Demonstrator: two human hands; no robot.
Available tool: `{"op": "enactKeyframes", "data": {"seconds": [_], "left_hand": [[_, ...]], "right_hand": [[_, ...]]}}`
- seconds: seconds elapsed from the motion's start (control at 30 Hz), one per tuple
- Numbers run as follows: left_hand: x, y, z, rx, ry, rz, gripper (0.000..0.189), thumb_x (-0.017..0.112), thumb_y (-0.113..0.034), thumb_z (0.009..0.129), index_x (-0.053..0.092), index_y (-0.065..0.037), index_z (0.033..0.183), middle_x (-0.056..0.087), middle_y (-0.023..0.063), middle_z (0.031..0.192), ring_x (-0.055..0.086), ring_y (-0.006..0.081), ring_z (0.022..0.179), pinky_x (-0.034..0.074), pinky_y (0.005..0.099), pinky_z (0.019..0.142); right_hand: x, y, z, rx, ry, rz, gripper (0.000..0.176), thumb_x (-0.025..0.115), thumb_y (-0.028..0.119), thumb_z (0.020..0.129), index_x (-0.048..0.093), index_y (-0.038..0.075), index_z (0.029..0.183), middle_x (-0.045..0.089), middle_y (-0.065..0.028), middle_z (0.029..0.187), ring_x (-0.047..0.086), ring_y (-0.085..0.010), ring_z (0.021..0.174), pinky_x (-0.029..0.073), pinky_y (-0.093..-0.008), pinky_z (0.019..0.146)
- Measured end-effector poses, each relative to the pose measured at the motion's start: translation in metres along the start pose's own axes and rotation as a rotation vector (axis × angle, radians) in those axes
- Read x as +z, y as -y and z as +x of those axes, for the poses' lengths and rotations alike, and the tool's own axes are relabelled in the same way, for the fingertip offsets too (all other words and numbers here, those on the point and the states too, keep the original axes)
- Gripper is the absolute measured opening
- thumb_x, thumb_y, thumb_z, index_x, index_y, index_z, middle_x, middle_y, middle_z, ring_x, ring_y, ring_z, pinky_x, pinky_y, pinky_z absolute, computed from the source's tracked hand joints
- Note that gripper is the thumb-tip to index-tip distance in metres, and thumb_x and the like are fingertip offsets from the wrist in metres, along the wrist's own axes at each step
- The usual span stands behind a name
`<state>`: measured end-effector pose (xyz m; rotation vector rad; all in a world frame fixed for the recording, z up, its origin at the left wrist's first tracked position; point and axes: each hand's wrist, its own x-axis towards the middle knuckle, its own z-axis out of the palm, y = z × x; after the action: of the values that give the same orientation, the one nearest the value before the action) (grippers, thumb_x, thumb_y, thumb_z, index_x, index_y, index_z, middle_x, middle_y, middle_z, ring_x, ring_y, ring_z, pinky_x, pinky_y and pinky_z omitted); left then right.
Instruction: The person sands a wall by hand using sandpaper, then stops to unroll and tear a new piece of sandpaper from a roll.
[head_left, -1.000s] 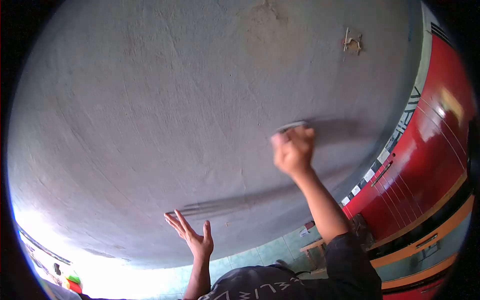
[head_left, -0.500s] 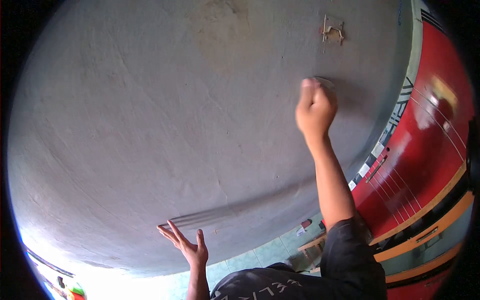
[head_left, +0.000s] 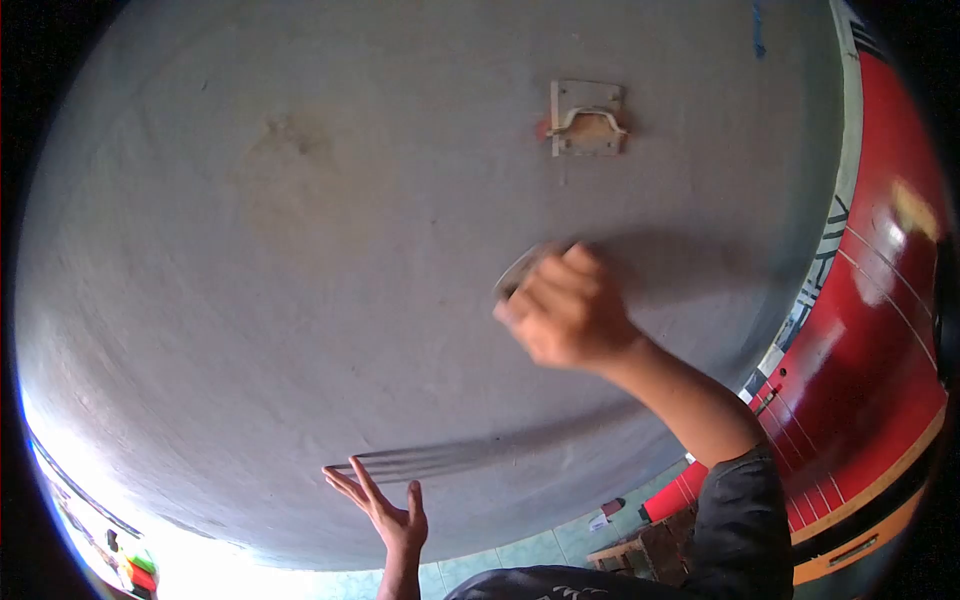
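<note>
A large grey wall (head_left: 300, 320) fills most of the view. My right hand (head_left: 572, 308) is closed and pressed close to it, a little below a metal plate with a looped handle (head_left: 588, 118). From under the curled fingers a thin, pale curved edge (head_left: 515, 270) sticks out, belonging to a flat piece mostly hidden by the hand. Lower down, my left hand (head_left: 390, 512) has its fingers spread, fingertips right at the wall surface, and it holds nothing. Long finger shadows run from it to the right.
On the right stands a glossy red panel (head_left: 870, 330) with thin lines and an orange-edged drawer (head_left: 860, 550) below. A small wooden stool (head_left: 640, 560) sits on the pale tiled floor (head_left: 510, 558). Bright light comes in at the lower left.
My right hand has swept down and to the left across the wall, its wrist now turned. The view has shifted, with the metal plate appearing larger. My left hand stays spread near the same place.
</note>
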<state>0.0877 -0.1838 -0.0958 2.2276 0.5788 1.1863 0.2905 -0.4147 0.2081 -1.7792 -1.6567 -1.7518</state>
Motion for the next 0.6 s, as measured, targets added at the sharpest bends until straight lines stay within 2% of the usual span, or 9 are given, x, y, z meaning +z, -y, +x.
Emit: {"op": "enactKeyframes", "data": {"seconds": [0.07, 0.13, 0.2, 0.23, 0.3, 0.4, 0.5, 0.57, 0.6], "left_hand": [[-0.009, -0.023, -0.008, 0.044, 0.007, -0.007, 0.099, 0.070, -0.045, 0.090, 0.009, -0.022, 0.164, -0.012, 0.0225, 0.168, -0.013, 0.0488, 0.153, 0.006, 0.0757, 0.115], [-0.013, -0.039, -0.012, 0.069, -0.002, 0.006, 0.099, 0.072, -0.041, 0.089, 0.010, -0.023, 0.164, -0.010, 0.0226, 0.168, -0.012, 0.0487, 0.153, 0.007, 0.0753, 0.115], [-0.015, -0.057, -0.016, 0.075, -0.007, 0.018, 0.099, 0.073, -0.038, 0.088, 0.012, -0.023, 0.164, -0.008, 0.0226, 0.169, -0.012, 0.0485, 0.153, 0.008, 0.0750, 0.116], [-0.017, -0.066, -0.016, 0.082, -0.012, 0.032, 0.099, 0.073, -0.036, 0.087, 0.013, -0.023, 0.164, -0.008, 0.0225, 0.169, -0.011, 0.0483, 0.154, 0.008, 0.0748, 0.116], [-0.019, -0.088, -0.020, 0.102, -0.020, 0.064, 0.098, 0.073, -0.036, 0.087, 0.014, -0.022, 0.164, -0.006, 0.0223, 0.169, -0.010, 0.0482, 0.154, 0.008, 0.0748, 0.116], [-0.016, -0.105, -0.026, 0.109, -0.027, 0.105, 0.095, 0.071, -0.038, 0.089, 0.015, -0.022, 0.164, -0.003, 0.0223, 0.169, -0.007, 0.0484, 0.154, 0.010, 0.0752, 0.116], [-0.007, -0.122, -0.036, 0.069, -0.042, 0.130, 0.092, 0.068, -0.043, 0.091, 0.016, -0.022, 0.164, 0.000, 0.0222, 0.169, -0.004, 0.0489, 0.154, 0.011, 0.0757, 0.115], [-0.004, -0.133, -0.040, 0.050, -0.050, 0.137, 0.089, 0.065, -0.047, 0.093, 0.017, -0.022, 0.164, 0.001, 0.0220, 0.169, -0.003, 0.0493, 0.154, 0.011, 0.0762, 0.115], [-0.002, -0.138, -0.041, 0.090, -0.070, 0.133, 0.087, 0.064, -0.048, 0.094, 0.018, -0.023, 0.164, 0.000, 0.0212, 0.169, -0.003, 0.0487, 0.154, 0.010, 0.0766, 0.115]], "right_hand": [[-0.026, -0.039, -0.011, 0.216, -0.197, -0.087, 0.029, 0.065, 0.015, 0.093, 0.057, 0.013, 0.065, 0.050, -0.0036, 0.058, 0.052, -0.0214, 0.059, 0.039, -0.0395, 0.064], [-0.048, -0.058, -0.027, 0.834, -0.270, 0.117, 0.033, 0.067, 0.017, 0.093, 0.053, 0.012, 0.064, 0.056, -0.0042, 0.061, 0.055, -0.0228, 0.061, 0.041, -0.0423, 0.068], [-0.046, -0.056, -0.033, 0.682, -0.379, 0.026, 0.031, 0.069, 0.019, 0.092, 0.055, 0.012, 0.065, 0.059, -0.0044, 0.062, 0.058, -0.0229, 0.064, 0.042, -0.0433, 0.070], [-0.031, -0.037, -0.037, 0.403, -0.446, -0.088, 0.030, 0.070, 0.020, 0.092, 0.057, 0.012, 0.066, 0.060, -0.0045, 0.063, 0.059, -0.0227, 0.066, 0.043, -0.0430, 0.070], [-0.041, 0.009, -0.047, 0.279, -0.065, 0.089, 0.026, 0.069, 0.018, 0.092, 0.060, 0.011, 0.068, 0.058, -0.0044, 0.062, 0.060, -0.0249, 0.069, 0.043, -0.0431, 0.072], [-0.065, -0.057, -0.082, 0.392, -0.259, -0.042, 0.026, 0.069, 0.019, 0.092, 0.060, 0.010, 0.069, 0.059, -0.0058, 0.062, 0.060, -0.0253, 0.067, 0.043, -0.0425, 0.070], [-0.111, -0.135, -0.113, 1.080, -0.516, 0.076, 0.027, 0.057, 0.015, 0.101, 0.068, 0.004, 0.079, 0.061, -0.0092, 0.063, 0.058, -0.0250, 0.055, 0.046, -0.0374, 0.056], [-0.113, -0.152, -0.145, 1.046, -0.327, -0.065, 0.026, 0.059, 0.017, 0.100, 0.069, 0.006, 0.079, 0.064, -0.0094, 0.066, 0.062, -0.0258, 0.062, 0.048, -0.0403, 0.064], [-0.106, -0.141, -0.145, 0.776, -0.360, -0.077, 0.025, 0.060, 0.018, 0.098, 0.068, 0.007, 0.078, 0.063, -0.0089, 0.066, 0.062, -0.0265, 0.065, 0.047, -0.0427, 0.068]]}}
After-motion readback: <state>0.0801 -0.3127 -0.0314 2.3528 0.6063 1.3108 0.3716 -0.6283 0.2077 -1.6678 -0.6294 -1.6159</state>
